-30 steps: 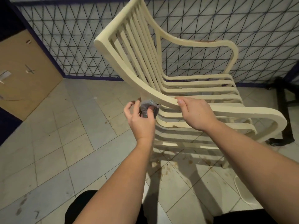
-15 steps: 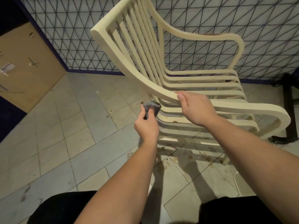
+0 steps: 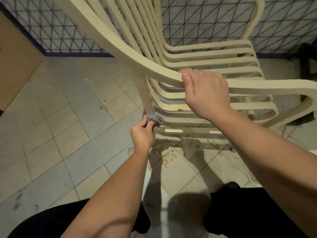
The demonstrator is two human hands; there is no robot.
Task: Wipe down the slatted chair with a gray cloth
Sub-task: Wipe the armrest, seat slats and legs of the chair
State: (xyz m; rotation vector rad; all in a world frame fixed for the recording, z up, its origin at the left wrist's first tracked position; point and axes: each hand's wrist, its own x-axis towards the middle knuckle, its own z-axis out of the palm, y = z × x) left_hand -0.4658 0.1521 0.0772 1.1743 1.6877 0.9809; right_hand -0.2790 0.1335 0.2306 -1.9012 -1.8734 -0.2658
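Observation:
A cream slatted chair (image 3: 197, 55) fills the upper middle of the head view, its near armrest curving across the frame. My right hand (image 3: 205, 92) grips that near armrest from above, thumb on its front face. Lower down, my left hand (image 3: 142, 134) holds a small bunched gray cloth (image 3: 154, 119) and presses it against the lower part of the chair's rear leg (image 3: 145, 95), where the seat slats meet it.
Pale floor tiles (image 3: 68, 134) spread to the left, with brownish stains (image 3: 164, 152) under the chair. A wire mesh fence (image 3: 205, 19) stands behind. A brown board (image 3: 15, 66) leans at left, dark objects (image 3: 307, 62) sit at right. My dark-clothed knees (image 3: 240, 212) are below.
My left hand slid the cloth down from just under the armrest to low on the rear leg. The view moved closer and lower. My right hand kept its grip on the armrest.

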